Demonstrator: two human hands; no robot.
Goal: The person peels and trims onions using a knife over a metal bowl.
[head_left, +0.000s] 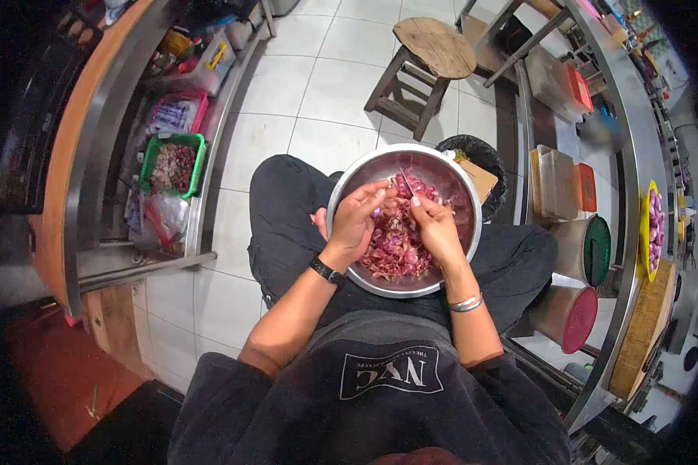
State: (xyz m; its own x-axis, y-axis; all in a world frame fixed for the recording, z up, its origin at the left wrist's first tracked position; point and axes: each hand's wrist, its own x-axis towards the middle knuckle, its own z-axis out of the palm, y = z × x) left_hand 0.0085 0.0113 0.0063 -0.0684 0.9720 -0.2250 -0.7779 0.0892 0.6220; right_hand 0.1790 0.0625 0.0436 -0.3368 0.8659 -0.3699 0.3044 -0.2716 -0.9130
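Note:
A large metal bowl rests on my lap, holding a heap of reddish-purple shallot pieces or peels. Over its left side is my left hand, fingers pinched around something small, likely a shallot; the piece is mostly hidden by the fingers. My right hand is over the right side of the bowl, closed on a small knife whose thin blade points up and away from me. The two hands are close together above the heap.
A wooden stool stands ahead on the tiled floor. Behind the bowl is a black-lined bin. Left shelves hold a green basket; the right rack has lidded containers and a yellow tray of shallots.

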